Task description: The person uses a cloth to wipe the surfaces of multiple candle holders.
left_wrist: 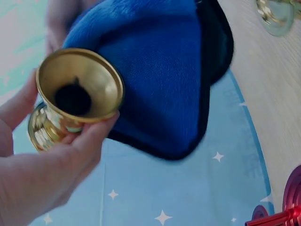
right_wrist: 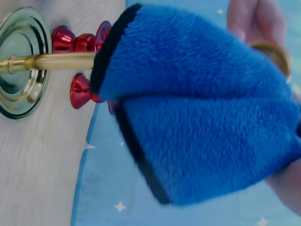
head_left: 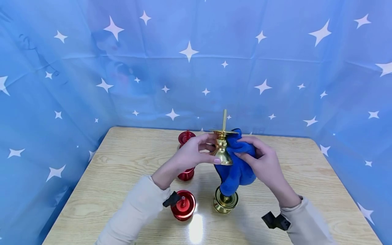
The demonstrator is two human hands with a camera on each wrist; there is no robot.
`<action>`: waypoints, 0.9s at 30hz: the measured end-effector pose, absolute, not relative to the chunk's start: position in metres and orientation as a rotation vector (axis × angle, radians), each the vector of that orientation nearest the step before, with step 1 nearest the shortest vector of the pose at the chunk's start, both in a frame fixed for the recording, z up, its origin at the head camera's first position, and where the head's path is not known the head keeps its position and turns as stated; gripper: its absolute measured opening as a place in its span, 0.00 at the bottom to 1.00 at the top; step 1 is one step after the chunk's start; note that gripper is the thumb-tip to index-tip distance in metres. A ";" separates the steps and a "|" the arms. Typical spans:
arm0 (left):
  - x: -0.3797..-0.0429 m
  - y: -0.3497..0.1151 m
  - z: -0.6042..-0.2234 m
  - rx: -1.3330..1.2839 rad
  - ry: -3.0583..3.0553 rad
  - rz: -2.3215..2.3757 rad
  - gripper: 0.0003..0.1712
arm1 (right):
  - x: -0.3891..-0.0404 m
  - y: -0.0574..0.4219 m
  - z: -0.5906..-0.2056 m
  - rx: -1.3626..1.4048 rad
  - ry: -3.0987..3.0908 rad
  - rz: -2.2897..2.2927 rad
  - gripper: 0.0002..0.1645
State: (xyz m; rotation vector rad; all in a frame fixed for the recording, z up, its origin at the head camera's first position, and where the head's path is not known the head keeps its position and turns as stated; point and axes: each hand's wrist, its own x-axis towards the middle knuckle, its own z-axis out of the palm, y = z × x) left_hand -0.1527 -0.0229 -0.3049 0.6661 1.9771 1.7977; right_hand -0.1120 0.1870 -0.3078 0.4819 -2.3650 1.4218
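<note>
My left hand grips a brass-coloured candlestick round its body, held upright above the table with its thin rod pointing up. In the left wrist view the candlestick's hollow base faces the camera, dark inside. My right hand pinches a folded blue plush cloth with dark edging, bringing it against the candlestick's right side. Much of the right hand is hidden behind the cloth in the right wrist view. Below the cloth's hanging end, a second brass-coloured candlestick stands on the table.
A red metallic candlestick stands near my left sleeve. Farther back, more red candlestick parts show partly behind the left hand. The wooden table ends at a blue star-patterned curtain at the back and sides.
</note>
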 end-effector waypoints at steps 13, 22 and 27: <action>-0.152 -0.010 -0.317 0.527 2.322 1.738 0.25 | -0.109 0.170 -0.311 0.492 -2.342 1.119 0.16; -0.156 -0.018 -0.317 0.543 2.093 1.872 0.20 | -0.111 0.178 -0.311 0.525 -2.338 1.407 0.15; -0.154 -0.020 -0.312 0.547 1.927 1.935 0.20 | -0.115 0.184 -0.310 0.496 -2.338 1.555 0.15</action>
